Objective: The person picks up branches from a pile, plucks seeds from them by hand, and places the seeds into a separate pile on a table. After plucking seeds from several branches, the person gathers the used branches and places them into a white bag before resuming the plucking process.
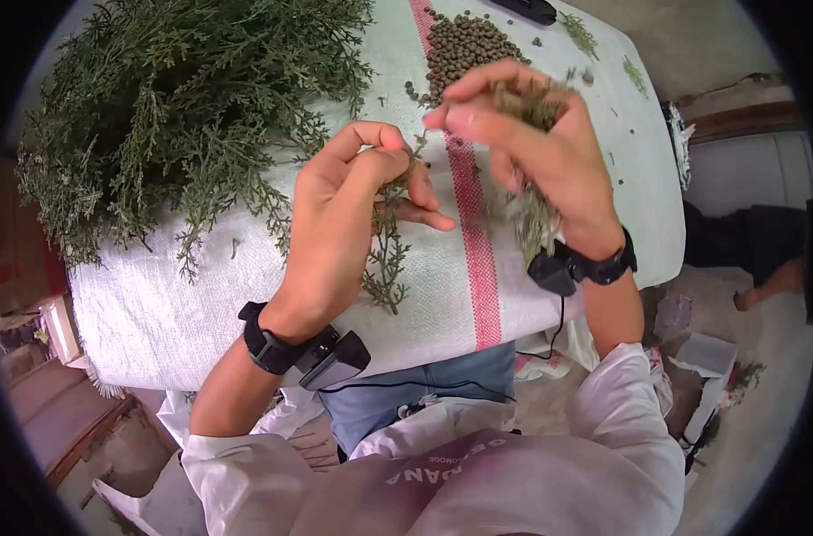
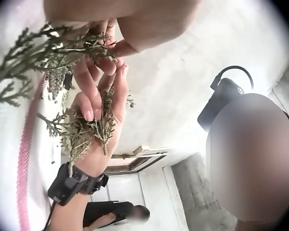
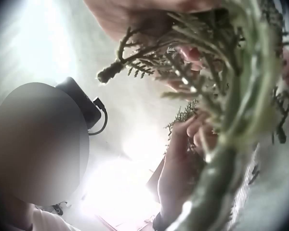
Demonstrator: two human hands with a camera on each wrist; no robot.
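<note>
My left hand (image 1: 331,201) pinches a green conifer sprig (image 1: 387,268) between thumb and curled fingers, its leafy end hanging below the palm. Just right of it, my right hand (image 1: 558,165) holds several sprigs (image 1: 533,219) against its palm, with thumb and forefinger tips brought together near the left fingertips. In the left wrist view, the right hand's sprigs (image 2: 103,122) stick out past its curled fingers. A blurred green stem (image 3: 216,178) crosses close before the right wrist camera. Beyond the hands lies a pile of small round brownish pellets (image 1: 473,54).
A big heap of conifer branches (image 1: 183,116) covers the left of a stuffed white woven sack (image 1: 183,313) with a red stripe (image 1: 485,304). Loose sprigs (image 1: 578,36) and a black object (image 1: 527,9) lie at its far edge. A person in dark clothing (image 1: 746,241) is at the right.
</note>
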